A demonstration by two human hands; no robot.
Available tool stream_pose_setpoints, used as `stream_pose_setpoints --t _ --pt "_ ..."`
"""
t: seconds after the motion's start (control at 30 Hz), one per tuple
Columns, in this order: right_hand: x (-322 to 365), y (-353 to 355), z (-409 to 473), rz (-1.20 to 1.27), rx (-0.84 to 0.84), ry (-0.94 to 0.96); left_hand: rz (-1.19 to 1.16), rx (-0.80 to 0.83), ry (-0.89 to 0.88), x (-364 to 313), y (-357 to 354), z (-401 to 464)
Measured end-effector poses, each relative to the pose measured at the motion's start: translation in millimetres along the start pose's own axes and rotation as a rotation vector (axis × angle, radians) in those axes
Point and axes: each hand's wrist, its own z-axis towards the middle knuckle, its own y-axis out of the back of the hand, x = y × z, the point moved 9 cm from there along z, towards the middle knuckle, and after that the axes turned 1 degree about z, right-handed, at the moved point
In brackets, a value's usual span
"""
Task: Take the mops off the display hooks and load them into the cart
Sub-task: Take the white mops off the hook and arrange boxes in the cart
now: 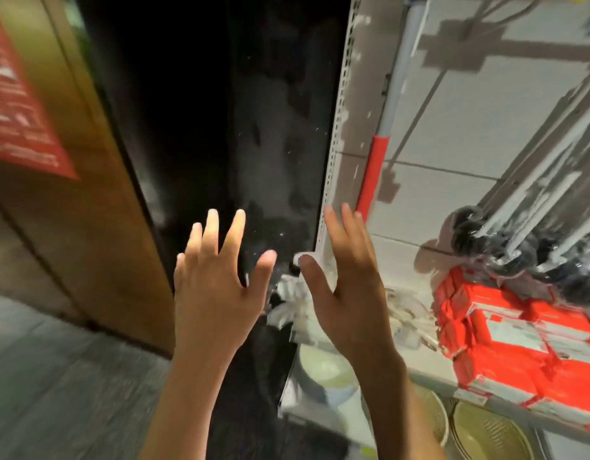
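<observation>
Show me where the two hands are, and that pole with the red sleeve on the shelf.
left hand (217, 290): head view, on the back of the hand.
right hand (350, 287): head view, on the palm side, fingers straight.
pole with the red sleeve (373, 171): head view, on the red sleeve.

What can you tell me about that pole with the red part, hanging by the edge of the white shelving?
The pole is slim and slightly tilted, running down alongside the perforated white shelf upright. Its upper length looks like pale grey metal; lower down it wears a bright red sleeve, perhaps plastic or foam. It may be a mop handle, but its top leaves the frame. Its lower end passes behind the right hand, whose straight fingers overlap it; contact can't be judged. It casts a shadow on the white back panel.
</observation>
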Motion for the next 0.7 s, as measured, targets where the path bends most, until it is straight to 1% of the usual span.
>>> stream_pose_setpoints --t 0.17,0.33,0.47,0.57,0.7 --pt "23.7 -33.7 -51.2 0.125 0.169 0.058 0.187 -0.015 0.194 37.9 37.1 -78.5" --pt "68.8 -75.6 -105.6 0.263 0.362 0.11 0.345 0.049 0.428 85.2 85.1 -157.8" --pt "117.6 -100.9 -144.0 0.33 0.514 0.186 0.376 -0.068 0.553 107.9 141.0 -220.4" --pt "161.1 -112.4 -171.4 0.429 0.578 0.267 0.427 -0.151 0.645 120.4 181.0 -263.3" --pt "217.8 -126.8 -208.2 0.565 0.714 0.287 0.482 -0.212 0.752 134.3 225.2 -314.6"
